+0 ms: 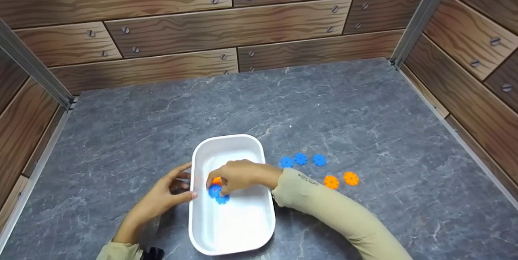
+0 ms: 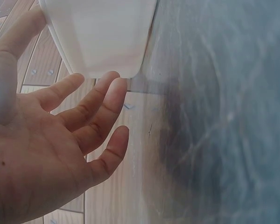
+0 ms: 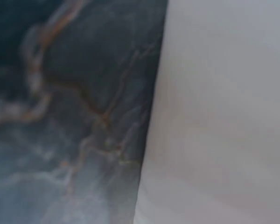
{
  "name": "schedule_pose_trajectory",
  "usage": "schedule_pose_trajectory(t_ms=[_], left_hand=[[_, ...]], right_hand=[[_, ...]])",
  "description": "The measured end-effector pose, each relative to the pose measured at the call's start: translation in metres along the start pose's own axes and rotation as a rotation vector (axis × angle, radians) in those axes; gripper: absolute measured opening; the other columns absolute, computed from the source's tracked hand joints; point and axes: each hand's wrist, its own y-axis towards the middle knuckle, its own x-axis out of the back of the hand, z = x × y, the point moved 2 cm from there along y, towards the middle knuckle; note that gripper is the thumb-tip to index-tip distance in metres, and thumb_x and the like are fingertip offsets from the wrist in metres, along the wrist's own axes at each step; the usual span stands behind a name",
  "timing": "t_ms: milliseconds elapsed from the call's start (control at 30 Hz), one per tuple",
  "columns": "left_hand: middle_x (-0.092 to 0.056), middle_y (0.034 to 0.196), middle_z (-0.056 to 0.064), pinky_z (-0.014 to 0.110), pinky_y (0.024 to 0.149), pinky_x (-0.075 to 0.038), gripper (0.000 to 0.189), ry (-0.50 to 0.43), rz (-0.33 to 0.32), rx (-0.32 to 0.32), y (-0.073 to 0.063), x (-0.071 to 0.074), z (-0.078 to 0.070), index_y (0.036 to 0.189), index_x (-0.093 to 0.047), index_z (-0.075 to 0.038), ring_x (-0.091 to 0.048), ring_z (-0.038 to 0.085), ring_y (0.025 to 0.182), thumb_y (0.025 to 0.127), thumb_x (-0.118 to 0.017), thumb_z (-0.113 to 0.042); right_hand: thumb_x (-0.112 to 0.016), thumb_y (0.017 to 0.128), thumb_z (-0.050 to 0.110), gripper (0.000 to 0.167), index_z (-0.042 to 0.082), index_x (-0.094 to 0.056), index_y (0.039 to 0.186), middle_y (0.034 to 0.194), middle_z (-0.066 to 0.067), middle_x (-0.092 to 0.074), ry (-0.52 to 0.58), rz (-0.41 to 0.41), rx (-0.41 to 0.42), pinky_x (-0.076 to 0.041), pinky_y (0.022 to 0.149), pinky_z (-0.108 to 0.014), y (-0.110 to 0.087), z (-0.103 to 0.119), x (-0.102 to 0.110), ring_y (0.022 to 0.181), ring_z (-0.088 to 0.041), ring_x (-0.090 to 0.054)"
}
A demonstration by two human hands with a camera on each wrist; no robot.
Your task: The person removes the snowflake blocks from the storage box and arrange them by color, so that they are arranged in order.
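Observation:
A white rectangular plastic tub (image 1: 253, 227) stands on the table. My left hand (image 1: 164, 193) lies at its left side, thumb on the rim and the other fingers loosely bent along the outer wall; the left wrist view shows this hand (image 2: 60, 126) with its palm bare. Reaching over the right rim, my right hand (image 1: 238, 177) is down inside the tub, fingers curled, with a blue notched interlocking disc (image 1: 215, 191) between finger and thumb. Another blue disc (image 1: 222, 199) lies just below it, and an orange disc (image 1: 217, 180) is partly hidden under the fingers.
Right of the tub, blue discs (image 1: 300, 158) lie in a short row, with orange discs (image 1: 351, 178) nearer the right, close to my right sleeve (image 1: 323, 199). Wood-patterned walls (image 1: 226, 29) enclose the grey marbled table (image 1: 162, 118). The tub's outer wall (image 3: 224, 112) fills much of the right wrist view.

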Motion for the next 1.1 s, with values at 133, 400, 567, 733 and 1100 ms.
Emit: schedule_pose_trajectory(t_ms=[133, 400, 567, 733, 1100], left_hand=[[-0.05, 0.132, 0.021, 0.04, 0.092, -0.046, 0.079, 0.0, -0.001, 0.001, 0.0, 0.0, 0.0, 0.15, -0.031, -0.005, -0.055, 0.022, 0.103, 0.086, -0.073, -0.025], [-0.051, 0.132, 0.021, 0.04, 0.09, -0.046, 0.08, -0.003, 0.0, 0.003, 0.0, 0.0, 0.0, 0.15, -0.031, -0.005, -0.055, 0.023, 0.103, 0.086, -0.073, -0.025], [-0.051, 0.131, 0.021, 0.039, 0.089, -0.047, 0.08, -0.008, -0.006, 0.015, 0.0, 0.0, 0.0, 0.15, -0.031, -0.005, -0.055, 0.023, 0.103, 0.085, -0.074, -0.025], [-0.05, 0.133, 0.021, 0.039, 0.089, -0.047, 0.08, 0.002, -0.002, 0.02, 0.0, 0.0, 0.0, 0.15, -0.031, -0.006, -0.054, 0.023, 0.104, 0.085, -0.073, -0.025], [-0.053, 0.132, 0.019, 0.039, 0.089, -0.048, 0.081, 0.015, -0.025, 0.075, 0.001, -0.001, -0.002, 0.15, -0.033, -0.008, -0.055, 0.023, 0.104, 0.084, -0.075, -0.029]], right_hand=[[-0.069, 0.088, 0.024, 0.035, 0.03, -0.063, 0.122, 0.073, 0.007, -0.056, -0.003, -0.015, 0.002, -0.035, 0.057, -0.021, -0.002, 0.0, 0.002, 0.061, -0.008, -0.047], [-0.068, 0.089, 0.023, 0.035, 0.029, -0.062, 0.123, 0.077, 0.006, -0.057, 0.026, -0.076, 0.037, -0.036, 0.058, -0.02, -0.011, -0.003, 0.013, 0.062, -0.006, -0.046], [-0.069, 0.089, 0.025, 0.033, 0.026, -0.062, 0.122, 0.074, 0.006, -0.053, 0.049, -0.116, 0.046, -0.033, 0.058, -0.02, -0.02, -0.002, 0.024, 0.061, -0.006, -0.043], [-0.069, 0.09, 0.026, 0.033, 0.021, -0.062, 0.122, 0.07, 0.006, -0.05, 0.073, -0.133, 0.045, -0.033, 0.057, -0.019, -0.028, -0.001, 0.034, 0.058, -0.005, -0.042], [-0.067, 0.091, 0.02, 0.034, 0.013, -0.061, 0.124, 0.068, 0.005, -0.047, 0.146, -0.188, 0.085, -0.034, 0.059, -0.02, -0.049, -0.014, 0.048, 0.057, -0.007, -0.038]])
